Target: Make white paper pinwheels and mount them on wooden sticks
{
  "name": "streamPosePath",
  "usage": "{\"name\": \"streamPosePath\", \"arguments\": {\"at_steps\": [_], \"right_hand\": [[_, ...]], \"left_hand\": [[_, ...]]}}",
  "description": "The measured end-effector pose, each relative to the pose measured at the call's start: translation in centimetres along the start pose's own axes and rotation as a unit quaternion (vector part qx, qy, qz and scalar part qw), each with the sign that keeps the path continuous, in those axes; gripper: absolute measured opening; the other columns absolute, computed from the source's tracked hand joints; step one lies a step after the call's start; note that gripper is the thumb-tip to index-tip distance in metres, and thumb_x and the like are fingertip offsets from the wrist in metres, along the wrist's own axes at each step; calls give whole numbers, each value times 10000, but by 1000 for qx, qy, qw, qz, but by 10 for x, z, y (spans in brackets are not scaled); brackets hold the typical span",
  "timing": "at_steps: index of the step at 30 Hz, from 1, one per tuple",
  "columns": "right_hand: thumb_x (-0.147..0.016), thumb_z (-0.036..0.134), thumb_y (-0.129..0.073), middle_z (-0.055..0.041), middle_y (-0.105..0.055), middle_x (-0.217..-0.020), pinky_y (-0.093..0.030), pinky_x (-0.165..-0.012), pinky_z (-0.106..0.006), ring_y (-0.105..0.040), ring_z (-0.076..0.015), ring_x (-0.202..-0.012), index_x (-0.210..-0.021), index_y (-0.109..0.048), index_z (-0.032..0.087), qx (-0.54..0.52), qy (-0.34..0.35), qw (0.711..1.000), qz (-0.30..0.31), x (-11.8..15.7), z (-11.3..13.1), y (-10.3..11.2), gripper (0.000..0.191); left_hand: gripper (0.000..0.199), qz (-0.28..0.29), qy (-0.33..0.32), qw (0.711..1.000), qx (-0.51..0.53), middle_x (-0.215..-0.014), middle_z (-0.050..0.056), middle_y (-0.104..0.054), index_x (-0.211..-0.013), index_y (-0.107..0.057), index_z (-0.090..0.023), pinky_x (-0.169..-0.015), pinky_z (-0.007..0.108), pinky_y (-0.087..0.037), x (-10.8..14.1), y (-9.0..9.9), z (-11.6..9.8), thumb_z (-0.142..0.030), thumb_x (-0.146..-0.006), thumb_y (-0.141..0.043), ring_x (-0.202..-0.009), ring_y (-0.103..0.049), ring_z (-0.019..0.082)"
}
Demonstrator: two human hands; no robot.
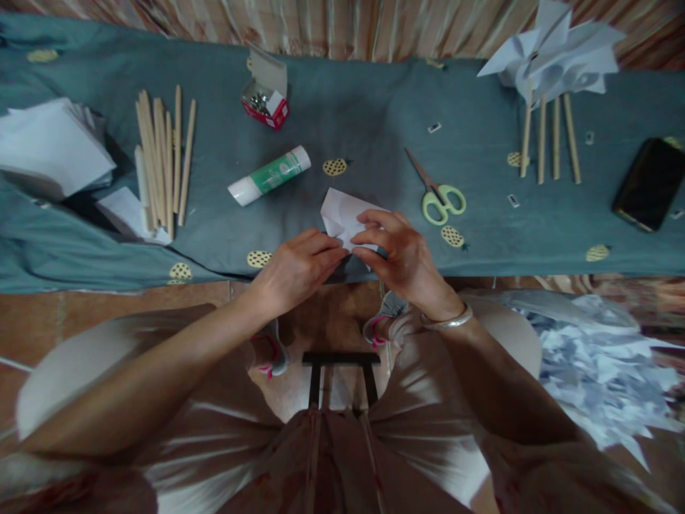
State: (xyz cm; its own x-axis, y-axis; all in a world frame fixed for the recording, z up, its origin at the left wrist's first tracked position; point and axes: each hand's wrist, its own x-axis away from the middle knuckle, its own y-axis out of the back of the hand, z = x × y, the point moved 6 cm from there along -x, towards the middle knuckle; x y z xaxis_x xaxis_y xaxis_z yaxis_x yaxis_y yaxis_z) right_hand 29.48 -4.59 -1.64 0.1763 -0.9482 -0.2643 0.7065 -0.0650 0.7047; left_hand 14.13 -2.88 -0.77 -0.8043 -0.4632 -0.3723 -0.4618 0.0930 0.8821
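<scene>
Near the table's front edge, a small folded piece of white paper (342,208) is between my two hands. My left hand (302,268) is closed, pinching the paper's near left edge between thumb and fingers. Curled over the paper's right side, my right hand (396,250) presses thumb and fingers onto it close to the left fingertips. Part of the paper is hidden under the right hand. A glue stick (270,175) with a green label lies beyond my left hand. Scissors (439,200) with light green handles lie to the right of the paper.
Several wooden sticks (160,157) lie at the left beside a stack of white paper (53,146). An opened red box (267,103) holds small metal pieces. Paper pinwheels (556,53) on sticks and a black phone (648,184) are at the right. A bag of paper pieces (599,364) stands below.
</scene>
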Motion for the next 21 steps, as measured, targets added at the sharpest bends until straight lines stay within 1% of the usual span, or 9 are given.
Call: {"name": "streamPosePath", "arguments": {"at_steps": [4,10,16,19,21], "right_hand": [[-897,285,-637,-69,-654,-1215,-497,-989,-452,-613,-244,-1062,-907,-731,230,7,2,1000,2,0,1,0,109],[-913,311,-624,-79,-655,-1219,-526,-961,-421,-618,-227,-1029,-937,-739,226,43,18,999,1,1,3,-1,146],[-958,331,-541,-61,-619,-1268,-508,-1000,-438,-595,-233,-1078,-1033,-731,263,63,24,998,21,1,5,-2,216],[-971,326,-496,-71,-594,-1296,-485,-1025,-468,-573,-258,-1125,-1060,-722,262,77,28,996,31,1,8,-3,252],[-969,282,-469,-85,-575,-1327,-464,-1041,-496,-547,-280,-1168,-1081,-708,254,86,26,995,39,2,10,-5,265]], "left_hand": [[239,12,11,1000,23,-980,82,-725,-1053,-708,-149,-750,299,-551,-1,-1,1,-214,-996,-485,-866,-653,174],[235,5,7,1000,30,-974,93,-725,-1037,-713,-133,-744,303,-544,-1,0,0,-198,-987,-493,-862,-649,184],[222,10,19,999,33,-974,68,-724,-1034,-711,-158,-751,275,-541,-1,-1,2,-216,-990,-501,-863,-656,161],[221,9,19,999,31,-984,64,-724,-1037,-710,-166,-763,274,-544,-1,-1,3,-222,-991,-501,-874,-661,159],[224,6,16,1000,24,-977,65,-726,-1034,-711,-164,-760,277,-545,-1,0,2,-223,-991,-499,-866,-661,161]]}}
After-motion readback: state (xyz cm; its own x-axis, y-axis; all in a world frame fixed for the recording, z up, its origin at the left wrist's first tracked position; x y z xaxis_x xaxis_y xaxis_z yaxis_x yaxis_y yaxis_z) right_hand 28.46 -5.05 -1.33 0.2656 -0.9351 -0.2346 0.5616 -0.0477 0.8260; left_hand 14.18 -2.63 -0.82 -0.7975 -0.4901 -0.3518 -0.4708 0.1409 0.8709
